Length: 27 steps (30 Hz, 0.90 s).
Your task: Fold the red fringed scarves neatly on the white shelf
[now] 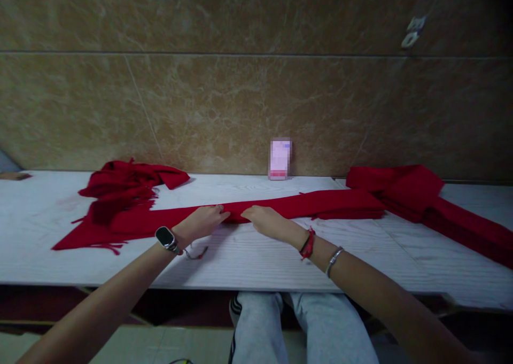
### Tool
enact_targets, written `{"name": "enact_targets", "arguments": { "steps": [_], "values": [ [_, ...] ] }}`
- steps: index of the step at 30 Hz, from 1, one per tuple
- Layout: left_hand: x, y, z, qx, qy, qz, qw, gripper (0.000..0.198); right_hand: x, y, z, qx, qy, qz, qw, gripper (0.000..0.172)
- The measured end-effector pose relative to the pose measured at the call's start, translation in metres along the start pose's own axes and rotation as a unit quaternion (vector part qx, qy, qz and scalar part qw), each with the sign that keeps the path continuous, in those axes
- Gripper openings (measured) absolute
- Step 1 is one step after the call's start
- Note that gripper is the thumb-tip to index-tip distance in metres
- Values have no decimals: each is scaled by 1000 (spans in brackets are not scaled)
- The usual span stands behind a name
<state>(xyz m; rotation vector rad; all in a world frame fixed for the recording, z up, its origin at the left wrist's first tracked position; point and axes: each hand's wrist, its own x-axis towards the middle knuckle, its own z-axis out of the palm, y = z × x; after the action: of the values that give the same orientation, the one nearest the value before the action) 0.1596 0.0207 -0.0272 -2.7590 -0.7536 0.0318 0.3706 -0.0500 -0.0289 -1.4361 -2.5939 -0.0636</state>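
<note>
A long red scarf (328,203), folded into a narrow strip, lies across the white tabletop. Near its middle, my left hand (202,222) has its fingers closed on the cloth, a watch on the wrist. Just to the right, my right hand (270,225) pinches the same strip, with a red string and a silver bangle on that arm. A small gap of cloth shows between the two hands. At the left, the strip meets loose fringed red cloth (100,214).
A crumpled red cloth (128,179) lies at the back left. Folded red fabric (404,190) extends to the right edge. A phone-like object (280,160), blurred out, leans on the tiled wall (224,102) behind the white table (264,262).
</note>
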Motion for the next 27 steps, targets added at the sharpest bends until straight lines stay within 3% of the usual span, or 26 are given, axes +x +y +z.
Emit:
{"name": "enact_targets", "arguments": {
  "steps": [7, 12, 17, 23, 27],
  "values": [
    [7, 11, -15, 19, -19, -55, 998, 24, 4, -1, 14, -6, 29, 20, 999, 36],
    [9, 16, -15, 42, -7, -72, 996, 24, 7, 1, 20, -14, 55, 19, 998, 39],
    [10, 16, -15, 20, 15, -113, 993, 25, 12, 2, 26, -10, 90, 61, 994, 46],
    [9, 23, 4, -53, 74, -125, 988, 35, 19, 9, 29, 63, 74, 130, 987, 43],
    [19, 22, 13, -137, 74, -128, 980, 45, 18, 13, 27, 103, 91, 143, 980, 45]
  ]
}}
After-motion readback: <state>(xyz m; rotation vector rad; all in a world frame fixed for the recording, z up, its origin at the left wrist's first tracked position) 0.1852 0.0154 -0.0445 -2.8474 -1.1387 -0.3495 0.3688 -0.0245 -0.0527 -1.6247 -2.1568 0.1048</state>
